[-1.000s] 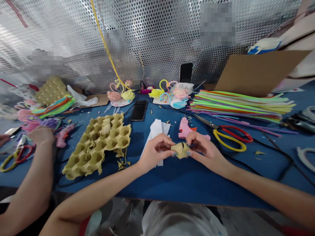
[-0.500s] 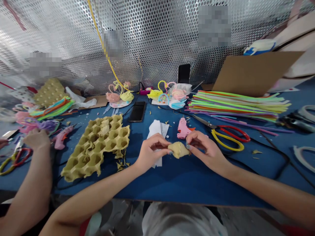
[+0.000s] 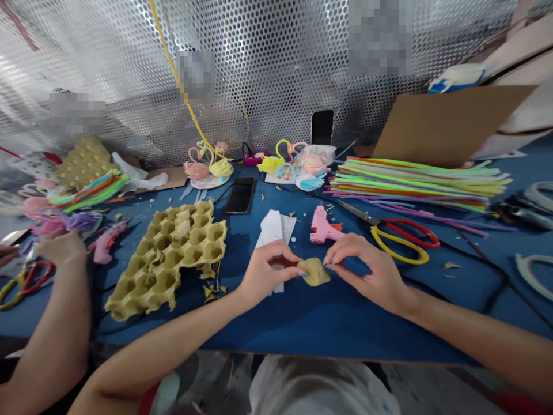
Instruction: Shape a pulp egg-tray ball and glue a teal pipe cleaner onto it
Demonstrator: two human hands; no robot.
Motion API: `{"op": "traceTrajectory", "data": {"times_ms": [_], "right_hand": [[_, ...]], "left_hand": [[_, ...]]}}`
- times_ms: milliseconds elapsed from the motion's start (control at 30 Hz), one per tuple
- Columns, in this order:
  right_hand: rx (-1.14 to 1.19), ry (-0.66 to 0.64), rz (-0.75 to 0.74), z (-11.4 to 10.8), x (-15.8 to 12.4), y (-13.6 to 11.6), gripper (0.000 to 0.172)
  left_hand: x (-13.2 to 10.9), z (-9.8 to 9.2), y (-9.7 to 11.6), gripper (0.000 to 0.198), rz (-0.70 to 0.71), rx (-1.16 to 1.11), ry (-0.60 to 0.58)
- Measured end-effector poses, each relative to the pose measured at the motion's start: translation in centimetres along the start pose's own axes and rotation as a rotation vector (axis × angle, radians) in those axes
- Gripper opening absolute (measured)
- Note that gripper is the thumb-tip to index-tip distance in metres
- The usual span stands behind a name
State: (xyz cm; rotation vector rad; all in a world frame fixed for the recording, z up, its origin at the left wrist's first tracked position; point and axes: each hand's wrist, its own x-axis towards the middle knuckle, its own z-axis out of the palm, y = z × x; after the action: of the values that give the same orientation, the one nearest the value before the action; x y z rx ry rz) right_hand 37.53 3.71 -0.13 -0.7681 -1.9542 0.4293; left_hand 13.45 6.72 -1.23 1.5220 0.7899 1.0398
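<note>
The egg tray [image 3: 186, 249] and small piece [image 3: 316, 273] look rough, matt pulp; the wall [image 3: 276, 63], shiny perforated metal

Strewn across a blue tabletop [image 3: 302, 331]
Carries a torn egg tray [image 3: 168, 256] left of centre, a dark phone [image 3: 240, 195] beyond, white paper [image 3: 273, 226] mid-table, a pink glue gun [image 3: 321, 225] near red-and-yellow scissors [image 3: 374, 221], colourful pipe cleaners [image 3: 415, 185] at back right.

white paper [image 3: 273, 227] partly hidden behind left hand [image 3: 264, 274], wall patches [image 3: 380, 37] pixelated, white bag [image 3: 540, 104] cut by right edge
</note>
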Motion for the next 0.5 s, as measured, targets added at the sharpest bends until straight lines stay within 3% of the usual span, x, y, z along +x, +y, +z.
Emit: {"op": "traceTrajectory", "data": {"times_ms": [500], "right_hand": [[-0.106, -0.1, -0.11, -0.37, 0.11, 0.28, 0.019]], "left_hand": [[0.1, 0.08, 0.07, 0.03, -0.039, 0.022, -0.02]]}}
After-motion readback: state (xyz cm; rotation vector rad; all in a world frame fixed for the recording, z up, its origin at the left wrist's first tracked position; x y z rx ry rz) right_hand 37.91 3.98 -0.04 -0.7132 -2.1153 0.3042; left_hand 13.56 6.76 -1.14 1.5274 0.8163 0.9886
